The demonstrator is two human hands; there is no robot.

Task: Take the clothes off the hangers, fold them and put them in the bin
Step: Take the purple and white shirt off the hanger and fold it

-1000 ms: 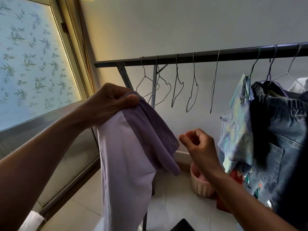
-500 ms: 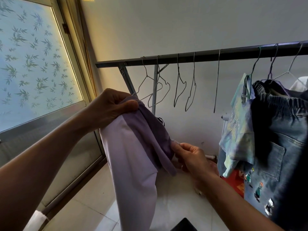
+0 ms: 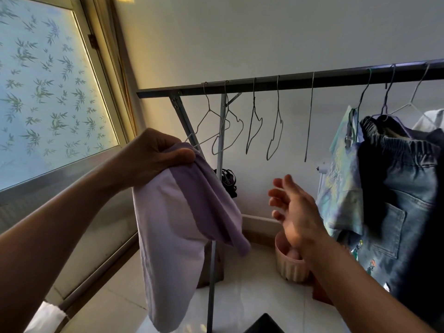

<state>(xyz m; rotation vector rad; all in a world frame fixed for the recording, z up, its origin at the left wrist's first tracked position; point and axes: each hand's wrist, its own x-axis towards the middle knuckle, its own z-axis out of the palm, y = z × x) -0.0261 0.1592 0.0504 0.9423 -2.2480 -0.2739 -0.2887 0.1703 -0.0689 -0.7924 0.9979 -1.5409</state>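
My left hand (image 3: 153, 155) grips the top of a lilac and purple garment (image 3: 177, 227), which hangs down off any hanger. To its right my right hand (image 3: 293, 210) is open, fingers spread, touching nothing. Several bare wire hangers (image 3: 252, 126) dangle from the dark rail (image 3: 288, 80). Further right on the rail hang a pale tie-dye top (image 3: 341, 183) and denim jeans (image 3: 403, 195), both on hangers.
A frosted window with a leaf pattern (image 3: 48, 92) fills the left. A pink ribbed pot (image 3: 288, 265) stands on the tiled floor below my right hand. The rack's grey leg (image 3: 211, 284) runs down behind the garment. A dark object's corner (image 3: 264, 325) shows at the bottom edge.
My right hand had reached to the garment's purple flap, then let go and drew back to the right, opening. My left hand keeps its grip and the garment hangs a little lower.
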